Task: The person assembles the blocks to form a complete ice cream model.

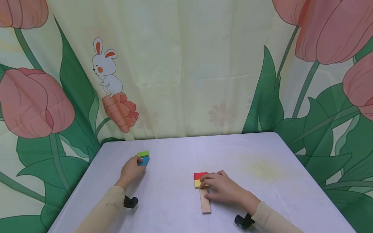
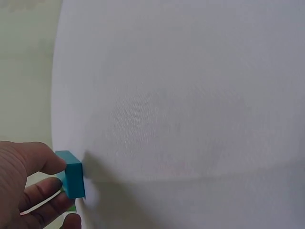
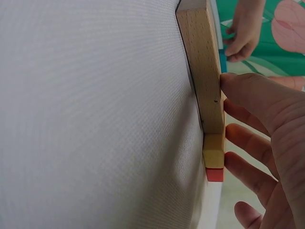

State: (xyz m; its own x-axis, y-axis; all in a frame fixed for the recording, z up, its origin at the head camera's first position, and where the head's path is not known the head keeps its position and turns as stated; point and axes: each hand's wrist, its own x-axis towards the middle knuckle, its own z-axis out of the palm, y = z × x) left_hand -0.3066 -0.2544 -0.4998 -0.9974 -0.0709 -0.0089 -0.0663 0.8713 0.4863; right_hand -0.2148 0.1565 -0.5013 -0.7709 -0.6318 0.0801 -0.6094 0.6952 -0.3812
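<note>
Left hand (image 1: 132, 170): on my head view, thumb and fingers (image 2: 40, 193) curled in a pinch, parted only by the item held.
Blue block (image 1: 145, 161): held between those fingers; I cannot tell whether it touches the counter (image 1: 172, 200).
Green block (image 1: 143, 153): just beyond the blue one; contact between the two I cannot confirm.
Right hand (image 1: 222, 187): fingers spread and gently bent, touching the row of pieces below, clasping nothing.
Wooden strip (image 1: 205, 207): flat on the counter, thumb at its edge, far end against the yellow piece.
Yellow block (image 1: 197, 184): under the fingertips, between strip and red piece.
Red block (image 1: 199, 175): far end of row, touching yellow.
</note>
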